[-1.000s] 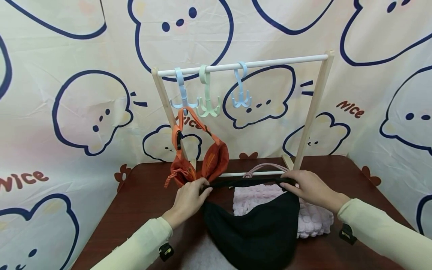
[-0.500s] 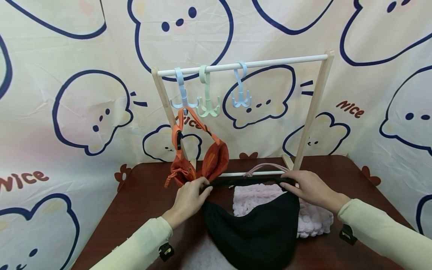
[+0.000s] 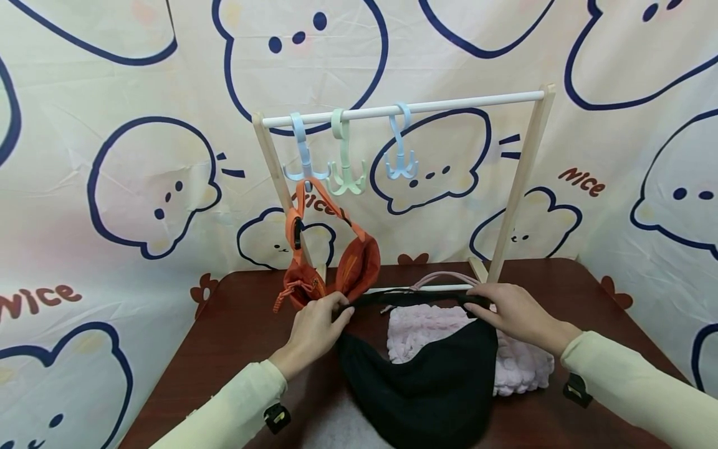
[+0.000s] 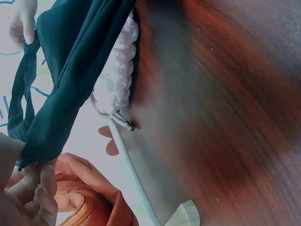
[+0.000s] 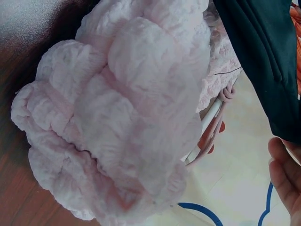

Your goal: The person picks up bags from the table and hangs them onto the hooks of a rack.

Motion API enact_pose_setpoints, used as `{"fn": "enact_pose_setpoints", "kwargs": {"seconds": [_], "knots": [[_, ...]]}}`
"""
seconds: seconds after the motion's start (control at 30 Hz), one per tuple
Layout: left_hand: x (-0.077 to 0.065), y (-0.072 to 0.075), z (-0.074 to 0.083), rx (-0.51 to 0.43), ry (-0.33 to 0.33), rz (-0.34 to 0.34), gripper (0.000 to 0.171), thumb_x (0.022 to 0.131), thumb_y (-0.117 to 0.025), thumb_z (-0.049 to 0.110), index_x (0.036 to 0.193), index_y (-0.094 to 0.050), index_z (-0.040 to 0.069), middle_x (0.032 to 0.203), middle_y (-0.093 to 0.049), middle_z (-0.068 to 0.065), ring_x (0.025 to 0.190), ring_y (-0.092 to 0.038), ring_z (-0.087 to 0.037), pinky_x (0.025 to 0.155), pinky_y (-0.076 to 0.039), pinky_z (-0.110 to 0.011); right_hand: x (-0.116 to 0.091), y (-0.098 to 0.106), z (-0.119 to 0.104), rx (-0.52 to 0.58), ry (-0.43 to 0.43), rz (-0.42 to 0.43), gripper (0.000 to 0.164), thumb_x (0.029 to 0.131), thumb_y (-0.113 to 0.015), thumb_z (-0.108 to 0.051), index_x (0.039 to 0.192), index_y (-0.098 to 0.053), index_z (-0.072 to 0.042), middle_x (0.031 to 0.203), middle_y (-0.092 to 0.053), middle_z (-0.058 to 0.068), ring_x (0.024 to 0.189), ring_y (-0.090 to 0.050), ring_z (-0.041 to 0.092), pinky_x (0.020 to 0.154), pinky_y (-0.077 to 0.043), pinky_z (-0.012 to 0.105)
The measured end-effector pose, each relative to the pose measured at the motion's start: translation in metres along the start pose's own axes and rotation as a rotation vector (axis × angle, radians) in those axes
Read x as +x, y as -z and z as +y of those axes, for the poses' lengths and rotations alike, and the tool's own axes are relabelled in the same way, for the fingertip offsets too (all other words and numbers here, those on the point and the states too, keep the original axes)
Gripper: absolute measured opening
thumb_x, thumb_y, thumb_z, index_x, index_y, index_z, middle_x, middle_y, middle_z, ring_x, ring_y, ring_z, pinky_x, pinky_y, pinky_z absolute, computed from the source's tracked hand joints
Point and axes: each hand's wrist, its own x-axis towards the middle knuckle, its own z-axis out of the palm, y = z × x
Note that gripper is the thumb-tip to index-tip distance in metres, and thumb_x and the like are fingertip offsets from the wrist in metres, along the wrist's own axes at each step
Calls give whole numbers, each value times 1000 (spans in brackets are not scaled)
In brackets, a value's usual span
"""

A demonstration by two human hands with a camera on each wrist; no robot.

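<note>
A black cloth bag (image 3: 426,386) hangs between my two hands, its strap (image 3: 412,298) running across from one to the other. My left hand (image 3: 313,332) pinches the bag's left upper corner; the left wrist view shows the fingers (image 4: 44,195) around the gathered fabric. At the right upper corner, my right hand (image 3: 518,315) grips the strap end between thumb and fingers. Behind the black bag lies a pink puffy bag (image 3: 524,368) with a thin pink handle (image 3: 445,274). An orange bag (image 3: 359,268) hangs just beyond my left hand.
A wooden-sided rack (image 3: 521,181) with a white top bar (image 3: 460,103) stands at the table's back. From the bar hang a left blue hook (image 3: 305,153), bearing the orange bag, a green hook (image 3: 344,159) and another blue hook (image 3: 401,146). The brown table (image 3: 224,349) extends beneath.
Both hands have stayed almost still. The black strap between them has shifted up slightly and bunched, and the bag's upper edge has sagged a little.
</note>
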Motion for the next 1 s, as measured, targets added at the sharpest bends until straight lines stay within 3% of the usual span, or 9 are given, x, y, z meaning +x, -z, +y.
{"fn": "enact_pose_setpoints", "kwargs": {"seconds": [0.47,1.0], "knots": [[-4,3,3,-1,5,19,6,97,-68,29,96,-70,24,74,-66,12,51,-45,-4,50,-35,-25,-2,3,-6,-9,5,13,17,92,-75,-25,107,-75,-17,91,-75,-7,72,-60,-1,64,-51,28],[-6,11,7,9,-9,46,8,98,-67,30,97,-71,24,82,-72,9,60,-52,-2,57,-40,-27,-2,5,-8,-18,27,67,20,89,-77,-22,107,-76,-14,92,-76,-4,73,-61,0,63,-51,27]]}}
